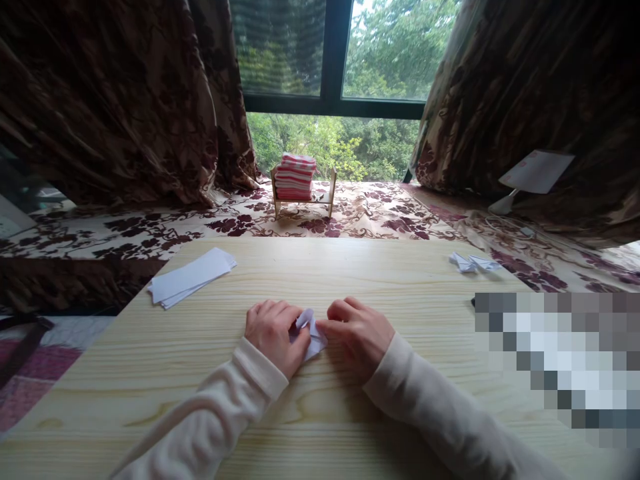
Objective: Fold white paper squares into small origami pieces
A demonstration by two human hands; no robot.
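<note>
Folded paper: thin, white, creased; one part curls up, another lies as a pointed flap. Located near the middle of the tabletop, between the hands.
Left hand: clamped on the folded paper, thumb on the near side, fingers curled over the far side.
Right hand: fingers bent, index fingertip at the paper's right edge. Whether the thumb pinches the sheet from below, I cannot tell. The two hands are apart, with the paper spanning the gap.
Sleeves: pale, soft-looking fabric, wrinkled along the forearms, smoother at the cuffs.
Tabletop: light wood-look surface with long wavy grain, a few darker knot marks, rounded far corners.
Strips: flat white paper, long rectangles, stacked slightly fanned, set at a slant toward the far left edge.
Folded pieces: white paper, small, angular, sharp-cornered, lying near the far right corner.
Cloths: striped in red or pink and white, folded flat, piled in a squarish stack on the stand.
Stand: small, wood-toned, upright ends, short legs; set on the floral cover beyond the tabletop.
Floral cover: pale fabric, dark red blooms, brown scrolling stems.
Curtains: heavy, patterned, hanging in deep folds at both sides.
Window: dark frame, clear panes, green foliage outside.
Lamp: white, flat slanted head, short stem, at right.
</note>
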